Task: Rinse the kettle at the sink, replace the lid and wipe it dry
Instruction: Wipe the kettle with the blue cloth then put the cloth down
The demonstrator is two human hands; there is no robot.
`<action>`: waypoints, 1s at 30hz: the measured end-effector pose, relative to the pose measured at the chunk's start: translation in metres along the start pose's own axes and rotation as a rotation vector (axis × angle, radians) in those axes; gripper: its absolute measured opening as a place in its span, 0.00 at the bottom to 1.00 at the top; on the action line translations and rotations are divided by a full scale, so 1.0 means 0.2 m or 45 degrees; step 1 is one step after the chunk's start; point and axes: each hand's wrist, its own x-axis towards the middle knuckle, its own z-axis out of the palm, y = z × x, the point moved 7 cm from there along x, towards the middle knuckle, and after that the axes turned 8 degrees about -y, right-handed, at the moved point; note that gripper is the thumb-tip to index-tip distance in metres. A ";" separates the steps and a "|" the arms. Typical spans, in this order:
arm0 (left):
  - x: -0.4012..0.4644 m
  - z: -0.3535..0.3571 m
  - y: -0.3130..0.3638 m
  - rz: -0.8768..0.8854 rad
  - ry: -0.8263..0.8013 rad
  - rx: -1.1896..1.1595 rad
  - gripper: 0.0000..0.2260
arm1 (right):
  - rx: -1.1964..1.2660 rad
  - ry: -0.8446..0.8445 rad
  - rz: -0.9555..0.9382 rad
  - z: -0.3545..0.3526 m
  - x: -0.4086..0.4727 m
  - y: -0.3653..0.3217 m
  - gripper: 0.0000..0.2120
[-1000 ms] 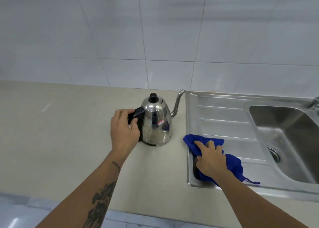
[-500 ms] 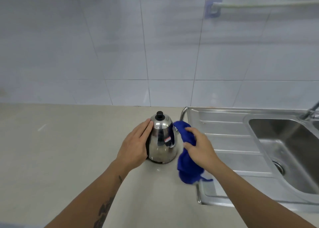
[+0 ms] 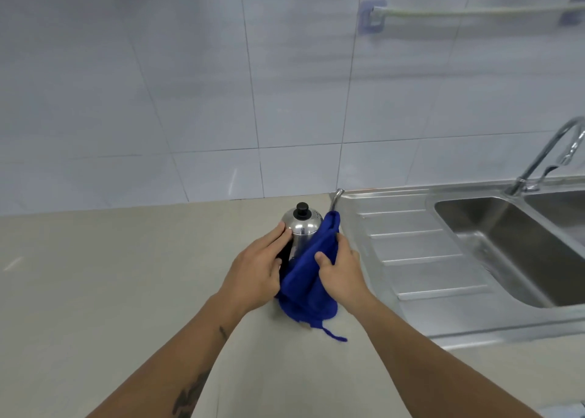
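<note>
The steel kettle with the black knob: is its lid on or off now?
On. The lid's black knob sits atop the steel kettle, which stands upright on the beige counter.

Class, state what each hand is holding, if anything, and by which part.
The right hand grips the blue cloth at its middle, pressing it on the kettle. The left hand steadies the kettle's handle side.

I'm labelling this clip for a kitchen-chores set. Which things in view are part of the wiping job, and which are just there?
In the job:
kettle, lid on
blue cloth, pressed to the kettle's side
right hand, gripping the cloth
left hand, flat against the kettle

Just there:
sink basin
draining board
tap
wall rail
counter
</note>
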 end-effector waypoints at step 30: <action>-0.04 -0.04 0.10 -0.162 0.010 -0.079 0.28 | -0.396 0.013 -0.201 0.04 -0.03 -0.08 0.47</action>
